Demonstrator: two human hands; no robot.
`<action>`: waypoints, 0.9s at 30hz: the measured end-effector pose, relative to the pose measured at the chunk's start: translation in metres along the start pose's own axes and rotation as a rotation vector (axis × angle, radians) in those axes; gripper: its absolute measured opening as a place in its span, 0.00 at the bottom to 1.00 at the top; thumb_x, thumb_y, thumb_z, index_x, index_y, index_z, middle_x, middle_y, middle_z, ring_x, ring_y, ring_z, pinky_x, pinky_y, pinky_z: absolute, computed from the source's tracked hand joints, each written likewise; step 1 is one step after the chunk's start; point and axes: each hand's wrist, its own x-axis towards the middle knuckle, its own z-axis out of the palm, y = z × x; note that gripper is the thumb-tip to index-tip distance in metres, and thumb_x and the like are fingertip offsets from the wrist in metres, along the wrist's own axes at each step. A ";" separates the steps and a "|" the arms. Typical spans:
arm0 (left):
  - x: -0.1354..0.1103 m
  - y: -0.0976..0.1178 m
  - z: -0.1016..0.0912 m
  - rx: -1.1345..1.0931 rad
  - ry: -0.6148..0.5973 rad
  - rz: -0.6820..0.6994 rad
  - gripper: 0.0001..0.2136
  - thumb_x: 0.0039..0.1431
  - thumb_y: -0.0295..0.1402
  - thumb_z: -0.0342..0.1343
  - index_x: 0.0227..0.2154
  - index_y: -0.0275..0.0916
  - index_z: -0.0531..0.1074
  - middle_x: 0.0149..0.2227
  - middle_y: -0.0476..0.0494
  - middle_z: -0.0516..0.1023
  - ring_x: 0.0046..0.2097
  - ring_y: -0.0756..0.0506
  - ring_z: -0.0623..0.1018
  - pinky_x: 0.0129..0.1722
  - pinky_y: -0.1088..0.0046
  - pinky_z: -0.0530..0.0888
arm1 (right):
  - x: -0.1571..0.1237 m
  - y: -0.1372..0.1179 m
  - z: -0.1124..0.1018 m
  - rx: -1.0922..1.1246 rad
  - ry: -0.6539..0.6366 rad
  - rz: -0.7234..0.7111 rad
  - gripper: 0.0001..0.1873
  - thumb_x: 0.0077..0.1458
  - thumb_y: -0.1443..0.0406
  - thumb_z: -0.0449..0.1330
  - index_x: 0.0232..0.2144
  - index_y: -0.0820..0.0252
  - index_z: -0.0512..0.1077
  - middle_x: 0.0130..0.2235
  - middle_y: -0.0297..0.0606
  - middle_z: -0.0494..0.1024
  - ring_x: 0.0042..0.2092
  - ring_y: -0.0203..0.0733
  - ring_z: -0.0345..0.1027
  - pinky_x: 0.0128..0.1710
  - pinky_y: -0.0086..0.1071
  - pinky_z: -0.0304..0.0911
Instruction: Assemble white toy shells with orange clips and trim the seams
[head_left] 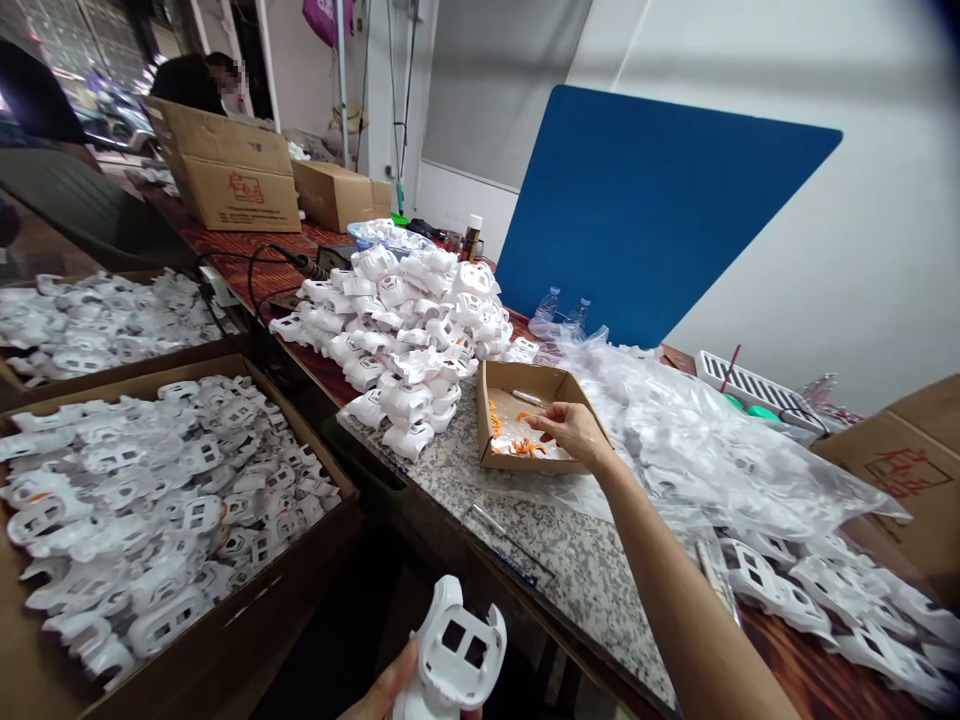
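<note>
In the bottom middle, my left hand (386,690) is closed round a white plastic shell (459,655) with two square openings, held up off the table's edge. My right hand (574,428) reaches into a small cardboard box (491,462), with thumb and fingers pinched. A small curved orange plastic piece (523,416) shows at its fingertips. More orange pieces (529,448) lie on the box floor and along its left side, beside a white pen-like stick (527,398).
A heap of white shells (405,330) stands left of the box, and large cartons (315,450) of shells are at far left. Clear plastic bags (697,440) and loose white parts (840,600) lie to the right. A blue board (660,210) leans on the wall. A person (191,85) is far back.
</note>
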 end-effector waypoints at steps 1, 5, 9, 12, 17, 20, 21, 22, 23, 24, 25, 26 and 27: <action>-0.001 0.001 0.002 0.018 -0.004 0.000 0.34 0.44 0.58 0.57 0.44 0.33 0.75 0.37 0.39 0.79 0.31 0.46 0.75 0.34 0.70 0.71 | -0.003 -0.001 -0.001 0.036 0.010 -0.004 0.21 0.39 0.50 0.65 0.23 0.62 0.70 0.26 0.38 0.74 0.25 0.35 0.68 0.20 0.25 0.54; -0.006 0.005 0.012 0.101 -0.049 -0.052 0.38 0.45 0.63 0.51 0.40 0.28 0.75 0.29 0.38 0.76 0.28 0.47 0.72 0.32 0.72 0.69 | -0.024 -0.006 -0.006 0.180 0.041 -0.030 0.25 0.38 0.47 0.65 0.27 0.62 0.70 0.26 0.36 0.73 0.26 0.34 0.67 0.21 0.25 0.56; -0.009 0.009 0.025 0.040 -0.053 -0.007 0.39 0.48 0.64 0.45 0.42 0.28 0.73 0.29 0.39 0.74 0.27 0.48 0.73 0.29 0.74 0.68 | -0.061 -0.012 -0.003 0.317 0.014 -0.054 0.27 0.40 0.46 0.64 0.34 0.62 0.70 0.25 0.33 0.72 0.26 0.32 0.65 0.25 0.26 0.60; -0.006 0.012 0.033 0.025 -0.075 0.081 0.38 0.51 0.63 0.42 0.42 0.29 0.72 0.30 0.40 0.72 0.26 0.46 0.74 0.27 0.72 0.69 | -0.097 -0.011 0.008 0.392 -0.013 -0.072 0.28 0.43 0.48 0.64 0.41 0.61 0.70 0.26 0.32 0.72 0.26 0.32 0.64 0.25 0.27 0.61; 0.003 0.017 0.046 0.011 -0.055 0.212 0.32 0.53 0.57 0.49 0.43 0.30 0.72 0.32 0.40 0.72 0.28 0.46 0.74 0.29 0.71 0.70 | -0.161 -0.002 0.037 0.470 -0.029 -0.051 0.16 0.49 0.54 0.63 0.35 0.59 0.75 0.28 0.34 0.75 0.26 0.31 0.65 0.25 0.25 0.63; 0.008 0.017 0.051 0.008 -0.008 0.268 0.27 0.54 0.53 0.53 0.44 0.31 0.71 0.34 0.40 0.73 0.30 0.47 0.75 0.31 0.71 0.70 | -0.196 0.004 0.051 0.466 -0.097 -0.006 0.14 0.52 0.57 0.61 0.39 0.57 0.75 0.36 0.37 0.78 0.34 0.36 0.72 0.33 0.27 0.69; 0.010 0.017 0.052 0.008 0.001 0.278 0.27 0.54 0.53 0.53 0.45 0.32 0.71 0.34 0.40 0.73 0.31 0.46 0.75 0.31 0.71 0.71 | -0.205 0.006 0.054 0.456 -0.125 -0.020 0.14 0.53 0.58 0.61 0.42 0.56 0.74 0.39 0.38 0.78 0.37 0.38 0.73 0.36 0.29 0.70; 0.012 0.016 0.052 0.012 0.004 0.282 0.28 0.54 0.53 0.52 0.45 0.32 0.71 0.34 0.40 0.73 0.31 0.46 0.75 0.31 0.71 0.71 | -0.213 0.008 0.056 0.442 -0.142 -0.054 0.15 0.54 0.60 0.60 0.44 0.55 0.73 0.42 0.39 0.78 0.40 0.39 0.73 0.39 0.31 0.70; 0.013 0.014 0.052 0.017 0.006 0.280 0.29 0.55 0.55 0.50 0.45 0.31 0.71 0.35 0.39 0.73 0.30 0.46 0.75 0.31 0.70 0.71 | -0.219 0.009 0.058 0.419 -0.143 -0.104 0.15 0.55 0.61 0.60 0.45 0.54 0.72 0.44 0.39 0.77 0.42 0.40 0.73 0.41 0.31 0.70; 0.015 0.012 0.052 0.025 0.007 0.274 0.31 0.55 0.57 0.47 0.45 0.31 0.71 0.35 0.39 0.73 0.30 0.45 0.75 0.30 0.70 0.71 | -0.224 0.011 0.059 0.389 -0.124 -0.161 0.14 0.56 0.63 0.59 0.45 0.54 0.72 0.44 0.38 0.77 0.42 0.39 0.73 0.40 0.31 0.70; 0.016 0.010 0.051 0.036 0.005 0.264 0.33 0.55 0.58 0.44 0.45 0.31 0.70 0.35 0.38 0.73 0.30 0.45 0.76 0.30 0.70 0.71 | -0.228 0.011 0.060 0.351 -0.089 -0.217 0.13 0.56 0.65 0.58 0.44 0.53 0.73 0.42 0.37 0.78 0.40 0.38 0.73 0.39 0.29 0.71; 0.016 0.008 0.050 0.048 0.002 0.254 0.34 0.55 0.60 0.41 0.46 0.31 0.70 0.35 0.38 0.74 0.30 0.45 0.76 0.29 0.70 0.71 | -0.231 0.011 0.061 0.305 -0.043 -0.268 0.11 0.56 0.66 0.58 0.43 0.53 0.73 0.40 0.36 0.78 0.37 0.37 0.73 0.37 0.28 0.71; 0.016 0.006 0.049 0.062 0.001 0.248 0.36 0.55 0.60 0.39 0.46 0.30 0.70 0.35 0.37 0.74 0.30 0.45 0.76 0.29 0.69 0.71 | -0.233 0.011 0.061 0.257 0.000 -0.312 0.10 0.56 0.67 0.58 0.41 0.54 0.74 0.37 0.36 0.78 0.36 0.36 0.73 0.35 0.27 0.70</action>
